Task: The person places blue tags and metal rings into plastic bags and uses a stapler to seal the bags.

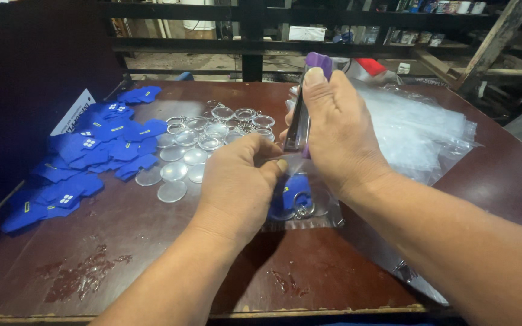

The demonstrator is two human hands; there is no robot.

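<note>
Stapler (302, 115) half hidden, clamped in right hand (339, 133); bag (300, 193) pinched by left hand (237, 187) fingers, at 6 o'clock.

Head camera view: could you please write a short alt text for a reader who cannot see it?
A right hand presses a purple stapler onto a clear plastic bag that the left hand holds, with a blue piece and a key ring inside. Clear discs and blue pieces lie on the worn brown table.

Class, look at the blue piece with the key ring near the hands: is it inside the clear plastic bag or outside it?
Inside. The blue piece and its ring show through the clear bag, whose top the left hand pinches.
</note>
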